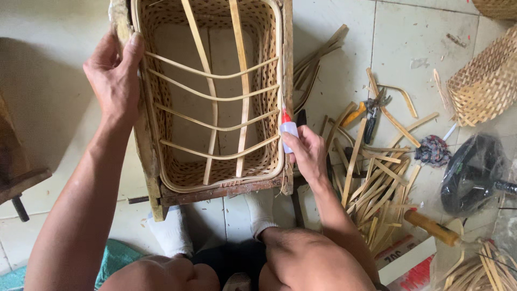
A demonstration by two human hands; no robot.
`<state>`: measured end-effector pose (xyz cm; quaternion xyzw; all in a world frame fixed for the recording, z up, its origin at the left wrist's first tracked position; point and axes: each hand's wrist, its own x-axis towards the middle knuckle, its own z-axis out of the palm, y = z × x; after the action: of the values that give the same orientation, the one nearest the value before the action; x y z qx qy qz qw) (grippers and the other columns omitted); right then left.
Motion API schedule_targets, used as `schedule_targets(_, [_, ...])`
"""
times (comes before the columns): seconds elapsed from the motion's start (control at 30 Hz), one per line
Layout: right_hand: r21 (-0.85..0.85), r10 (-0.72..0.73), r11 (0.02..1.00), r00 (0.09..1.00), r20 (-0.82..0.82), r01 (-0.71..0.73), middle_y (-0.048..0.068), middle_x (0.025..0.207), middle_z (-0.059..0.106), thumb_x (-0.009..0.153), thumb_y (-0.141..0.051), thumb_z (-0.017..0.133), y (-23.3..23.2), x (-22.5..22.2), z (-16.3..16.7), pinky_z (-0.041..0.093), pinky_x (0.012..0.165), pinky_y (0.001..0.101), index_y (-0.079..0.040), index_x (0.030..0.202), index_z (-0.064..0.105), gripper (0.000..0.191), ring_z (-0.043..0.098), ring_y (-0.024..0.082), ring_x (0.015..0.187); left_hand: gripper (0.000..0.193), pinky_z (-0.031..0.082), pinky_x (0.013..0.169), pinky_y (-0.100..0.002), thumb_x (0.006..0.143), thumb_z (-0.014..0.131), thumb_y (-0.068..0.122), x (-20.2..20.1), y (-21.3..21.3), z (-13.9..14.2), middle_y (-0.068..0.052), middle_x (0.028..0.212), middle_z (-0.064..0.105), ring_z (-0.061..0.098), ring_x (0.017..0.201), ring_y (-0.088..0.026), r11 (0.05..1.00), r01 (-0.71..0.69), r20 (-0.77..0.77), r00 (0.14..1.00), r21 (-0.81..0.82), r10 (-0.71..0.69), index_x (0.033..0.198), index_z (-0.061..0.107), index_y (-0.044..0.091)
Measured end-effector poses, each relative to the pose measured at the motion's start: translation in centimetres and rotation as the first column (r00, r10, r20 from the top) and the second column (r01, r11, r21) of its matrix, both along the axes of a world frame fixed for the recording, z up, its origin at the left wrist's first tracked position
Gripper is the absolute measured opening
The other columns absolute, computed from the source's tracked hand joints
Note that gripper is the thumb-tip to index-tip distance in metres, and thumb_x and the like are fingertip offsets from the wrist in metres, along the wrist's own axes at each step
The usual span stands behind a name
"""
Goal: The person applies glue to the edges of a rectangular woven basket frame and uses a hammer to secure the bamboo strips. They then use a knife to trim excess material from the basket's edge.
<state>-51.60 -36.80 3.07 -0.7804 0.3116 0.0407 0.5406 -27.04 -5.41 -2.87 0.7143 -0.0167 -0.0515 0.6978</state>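
The right hand [308,153] grips a small white glue bottle [288,132] with a red tip at the basket [210,91] rim. The left hand [114,75] clasps the wooden frame [148,161], whose top is cut off. A red-and-white package [412,267] lies half hidden at the lower right.

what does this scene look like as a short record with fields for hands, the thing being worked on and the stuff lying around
left hand: left hand grips the left edge of the wooden frame
right hand: right hand holds a small glue bottle, red tip at the basket rim
work piece: woven basket set in the frame, thin strips crossed over its opening
floor: bamboo strips, pliers, second basket
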Motion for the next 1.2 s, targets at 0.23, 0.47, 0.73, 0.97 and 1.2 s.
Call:
schedule_targets(0.23, [-0.017,0.016,1.000,1.000,-0.016,-0.016,0.005,0.066,0.068,0.091,-0.041,0.070,0.0,-1.4,-0.5,0.048,0.040,0.0214,-0.003,0.086,0.067,0.038,0.059,0.006,0.048,0.038,0.056,0.088,-0.029,0.113,0.074,0.023,-0.2,0.4,-0.8,-0.003,0.106,0.075,0.064,0.094,-0.008,1.000,0.012,-0.009,1.000,0.013,-0.012,0.144,0.069,0.002])
schedule_targets(0.47, [-0.057,0.020,0.998,0.999,-0.031,-0.021,0.006,0.067,0.069,0.091,-0.039,0.068,1.5,-5.9,-0.2,0.050,0.038,0.0225,-0.003,0.087,0.067,0.036,0.061,0.008,0.047,0.041,0.062,0.089,-0.028,0.103,0.071,0.023,-0.1,0.3,-1.3,0.001,0.104,0.076,0.068,0.093,-0.005,0.998,-0.020,-0.017,1.000,0.054,0.021,0.139,0.063,0.006])
schedule_targets(0.73, [0.044,-0.030,0.998,0.997,-0.078,0.033,0.004,0.068,0.065,0.092,-0.031,0.070,3.0,-8.9,1.2,0.046,0.045,0.0240,0.000,0.085,0.065,0.032,0.058,0.008,0.052,0.037,0.059,0.086,-0.028,0.107,0.075,0.023,-0.3,0.3,-1.2,0.001,0.098,0.073,0.063,0.087,-0.006,1.000,-0.014,0.029,0.999,0.009,0.014,0.141,0.067,0.008])
schedule_targets(0.97, [0.048,-0.071,0.996,0.984,-0.164,0.080,0.005,0.068,0.067,0.091,-0.029,0.070,4.0,-11.7,1.3,0.047,0.045,0.0256,-0.001,0.086,0.066,0.028,0.059,0.009,0.052,0.024,0.047,0.068,-0.026,0.105,0.076,0.027,-0.2,0.8,-2.9,0.004,0.087,0.067,0.053,0.074,-0.006,1.000,0.009,0.068,0.998,-0.004,-0.009,0.120,0.075,0.008])
schedule_targets(1.2, [0.066,-0.062,0.995,0.987,-0.149,0.072,0.005,0.069,0.065,0.091,-0.026,0.070,4.9,-14.8,1.5,0.046,0.046,0.0256,0.000,0.087,0.066,0.027,0.057,0.009,0.054,0.034,0.035,0.065,-0.031,0.110,0.073,0.029,-0.1,2.0,-5.8,-0.002,0.082,0.051,0.037,0.071,-0.011,0.995,0.005,0.129,0.992,0.102,-0.018,0.090,0.059,0.004])
